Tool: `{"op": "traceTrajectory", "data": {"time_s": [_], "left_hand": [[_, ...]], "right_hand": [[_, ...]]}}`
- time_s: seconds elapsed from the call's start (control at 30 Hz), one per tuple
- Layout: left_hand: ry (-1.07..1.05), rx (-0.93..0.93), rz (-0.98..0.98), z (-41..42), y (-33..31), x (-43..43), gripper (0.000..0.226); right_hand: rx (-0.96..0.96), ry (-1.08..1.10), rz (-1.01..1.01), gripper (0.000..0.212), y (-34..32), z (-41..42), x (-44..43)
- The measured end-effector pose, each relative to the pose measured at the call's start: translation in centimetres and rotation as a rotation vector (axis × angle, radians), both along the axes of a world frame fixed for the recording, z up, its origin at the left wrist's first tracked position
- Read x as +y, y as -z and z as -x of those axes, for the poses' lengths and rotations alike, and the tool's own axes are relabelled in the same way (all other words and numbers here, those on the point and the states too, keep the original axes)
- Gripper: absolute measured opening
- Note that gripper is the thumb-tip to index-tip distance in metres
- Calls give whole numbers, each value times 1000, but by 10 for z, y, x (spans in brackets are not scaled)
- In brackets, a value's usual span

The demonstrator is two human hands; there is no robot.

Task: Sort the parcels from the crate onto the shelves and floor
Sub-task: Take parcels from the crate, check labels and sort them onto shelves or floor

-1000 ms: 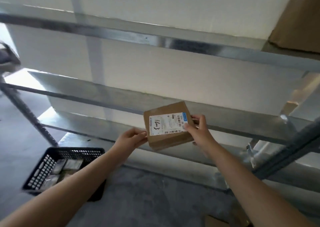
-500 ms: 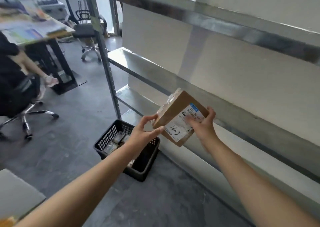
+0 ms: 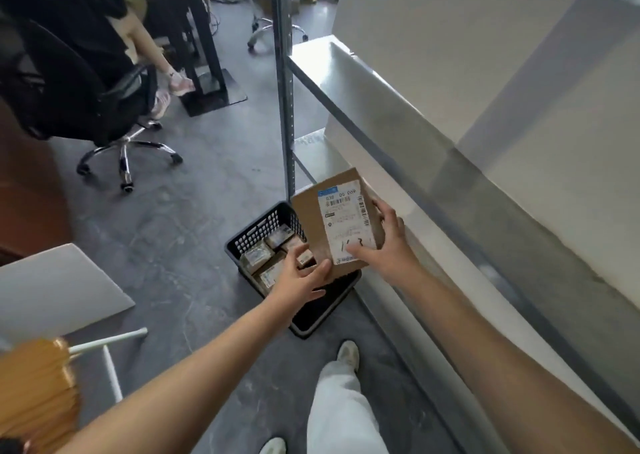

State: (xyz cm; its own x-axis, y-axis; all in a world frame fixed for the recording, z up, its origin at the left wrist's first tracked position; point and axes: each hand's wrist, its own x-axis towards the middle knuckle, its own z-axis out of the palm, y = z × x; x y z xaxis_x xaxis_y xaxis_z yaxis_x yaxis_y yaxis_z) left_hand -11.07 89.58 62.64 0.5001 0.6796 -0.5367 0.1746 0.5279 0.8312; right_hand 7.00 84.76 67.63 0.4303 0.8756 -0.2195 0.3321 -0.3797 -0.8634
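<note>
You are holding a brown parcel (image 3: pixel 313 218) above the black crate (image 3: pixel 256 232), label facing up. Your right hand (image 3: pixel 389 242) is gripping its near right edge, while your left hand (image 3: pixel 301 277) is supporting its lower corner. Smaller parcels (image 3: pixel 265 263) are lying inside the crate beside the metal shelves (image 3: pixel 346 83).

Crate (image 3: pixel 263 227) half hidden behind parcel (image 3: pixel 311 211) (label print unreadable)
</note>
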Motion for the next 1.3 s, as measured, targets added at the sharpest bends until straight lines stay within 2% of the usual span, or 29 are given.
{"op": "traceTrajectory", "data": {"time_s": [0.1, 0.27, 0.37, 0.53, 0.67, 0.83, 0.93, 1.07, 1.17, 1.3], "left_hand": [[-9, 76, 49, -30, 31, 13, 68], [-93, 144, 151, -87, 82, 40, 47], [-130, 220, 133, -109, 128, 54, 50], [-242, 270, 166, -119, 240, 66, 45], [-279, 334, 282, -116, 336, 75, 36], [-183, 369, 353, -105, 452, 99, 35], [-136, 412, 411, -104, 500, 116, 33], [-160, 430, 477, -105, 547, 127, 34], [-140, 462, 493, -105, 572, 127, 34], [-108, 513, 524, -117, 593, 128, 48]], "right_hand": [[5, -82, 60, 88, 34, -34, 26], [35, -96, 162, 91, 101, -88, 53], [71, -119, 221, 93, 146, -107, 72], [87, -174, 274, 90, 260, -110, 100], [109, -195, 331, 92, 365, -98, 111], [-26, -188, 377, 93, 470, -87, 119], [-116, -169, 447, 98, 518, -76, 126], [-259, -197, 430, 98, 567, -65, 132], [-283, -228, 522, 98, 593, -66, 134], [-453, -291, 590, 92, 610, -70, 135]]}}
